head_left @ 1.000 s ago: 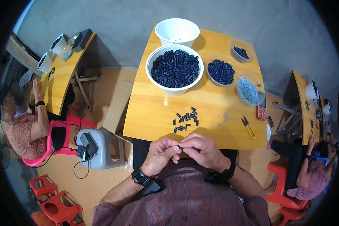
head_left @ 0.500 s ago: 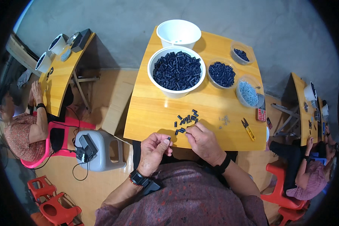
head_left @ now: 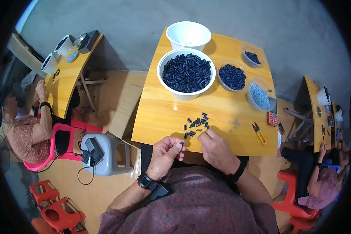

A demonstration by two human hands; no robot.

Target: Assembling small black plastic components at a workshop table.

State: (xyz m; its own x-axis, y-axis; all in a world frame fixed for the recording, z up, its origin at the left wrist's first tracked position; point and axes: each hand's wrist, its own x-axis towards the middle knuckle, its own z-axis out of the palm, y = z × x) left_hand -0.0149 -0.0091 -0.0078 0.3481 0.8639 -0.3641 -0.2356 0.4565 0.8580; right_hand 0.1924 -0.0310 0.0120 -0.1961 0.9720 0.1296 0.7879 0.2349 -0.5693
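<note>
My left hand [head_left: 163,158] is closed just off the table's near edge. A small black plastic piece [head_left: 182,143] is pinched between its thumb and forefinger. My right hand [head_left: 219,152] is closed over the near edge, fingertips by a loose pile of short black plastic pieces [head_left: 199,123]; whatever its fingers hold, if anything, is hidden. Beyond the pile, a white tub [head_left: 160,74] is filled with similar black pieces. To the right of the pile lie a few tiny silvery bits [head_left: 234,124] and yellow-handled thread snips [head_left: 259,134].
Another white tub [head_left: 189,33] stands at the back of the wooden table [head_left: 152,121]. Clear bowls hold black pieces [head_left: 232,77] and small pale-blue parts [head_left: 259,96], beside a red phone [head_left: 273,117]. A grey stool [head_left: 105,156] stands left. People sit at tables on both sides.
The scene has shifted slightly rightward in view. My left hand keeps its pinch on the black piece; my right hand has drawn back a little, its fingers more curled.
</note>
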